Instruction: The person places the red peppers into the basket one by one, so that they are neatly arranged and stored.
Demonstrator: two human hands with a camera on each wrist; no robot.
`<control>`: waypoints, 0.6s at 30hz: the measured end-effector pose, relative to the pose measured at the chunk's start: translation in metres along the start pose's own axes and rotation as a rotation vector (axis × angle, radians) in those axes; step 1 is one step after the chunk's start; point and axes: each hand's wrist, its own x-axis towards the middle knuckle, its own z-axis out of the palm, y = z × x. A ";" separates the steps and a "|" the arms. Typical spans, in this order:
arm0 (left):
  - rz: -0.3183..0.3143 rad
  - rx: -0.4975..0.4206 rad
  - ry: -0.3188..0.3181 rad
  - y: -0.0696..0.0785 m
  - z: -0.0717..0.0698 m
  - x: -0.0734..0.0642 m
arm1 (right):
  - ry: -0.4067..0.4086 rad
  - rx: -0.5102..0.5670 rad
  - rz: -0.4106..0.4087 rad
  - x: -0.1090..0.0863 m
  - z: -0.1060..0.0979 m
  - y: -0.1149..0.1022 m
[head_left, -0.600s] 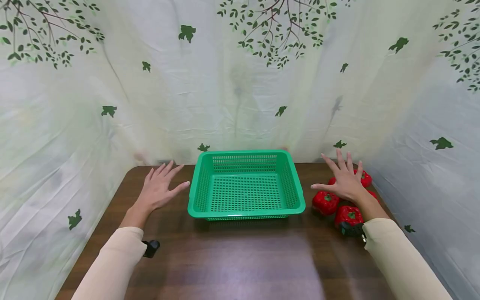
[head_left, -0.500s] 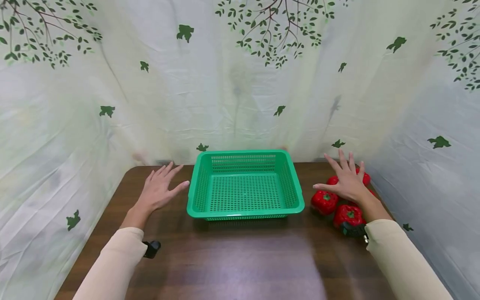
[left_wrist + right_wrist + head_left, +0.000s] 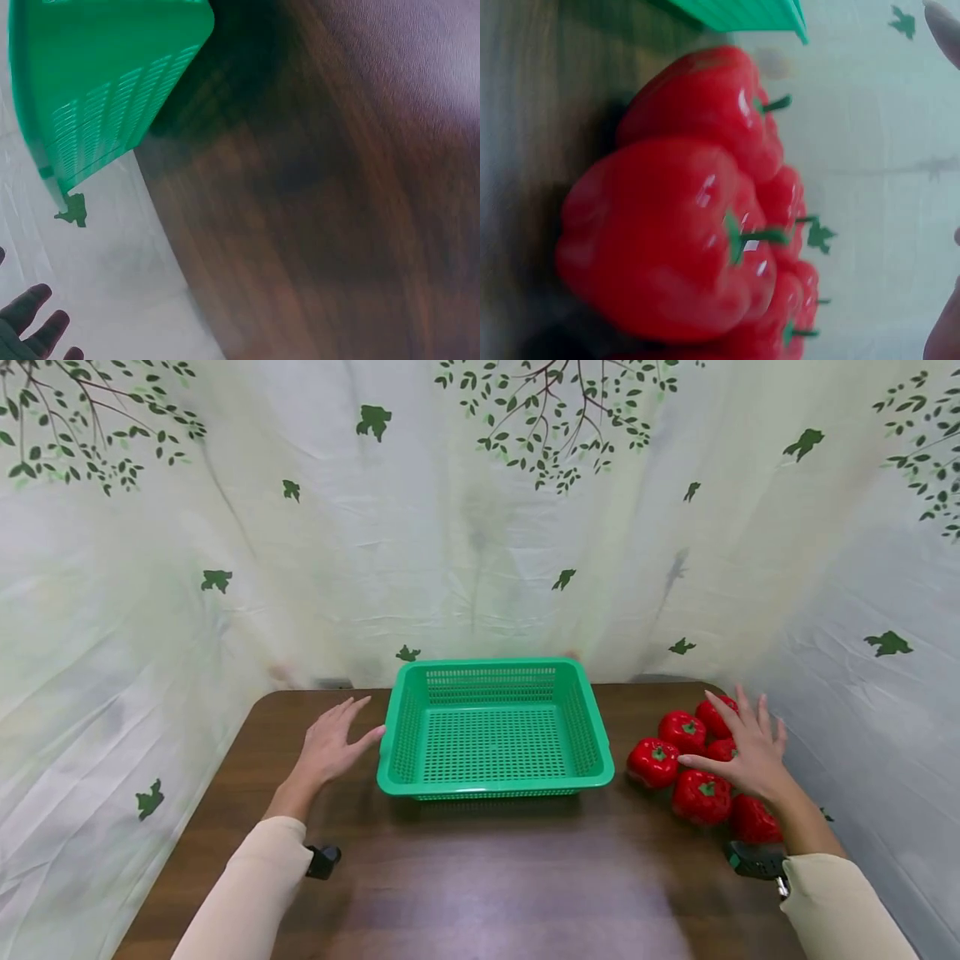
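Note:
A green plastic basket (image 3: 491,792) with slatted walls stands mid-table, nothing inside it. My left hand (image 3: 333,745) is held by its left side, fingers spread, thumb tip right at the rim. Several red bell peppers (image 3: 701,797) with green stems are grouped to the basket's right. Over that group hovers my right hand (image 3: 750,756), fingers apart and holding nothing; it hides part of the peppers behind it. In the right wrist view a large bell pepper (image 3: 660,240) fills the middle, and fingertips (image 3: 943,30) show at the right edge.
The dark wooden table (image 3: 480,877) reaches back to a pale curtain (image 3: 480,543) printed with leaves, which also hangs at both sides. A black wrist device (image 3: 322,862) sits by the left sleeve, another (image 3: 753,860) by the right.
My right hand has moved right and toward me, uncovering more of the bell peppers. The left hand has shifted slightly right, nearer the basket. Basket and peppers stay in place.

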 end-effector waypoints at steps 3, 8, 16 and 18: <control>-0.021 -0.025 -0.004 -0.003 0.003 -0.003 | 0.020 0.033 -0.005 -0.010 -0.001 0.007; -0.067 -0.114 -0.026 -0.005 0.007 -0.005 | 0.075 0.076 -0.013 -0.029 -0.004 0.020; -0.132 -0.234 -0.056 -0.004 0.013 -0.007 | 0.179 0.191 0.011 -0.062 -0.002 0.040; -0.144 -0.259 -0.053 -0.005 0.015 -0.007 | 0.188 0.229 0.032 -0.067 -0.002 0.044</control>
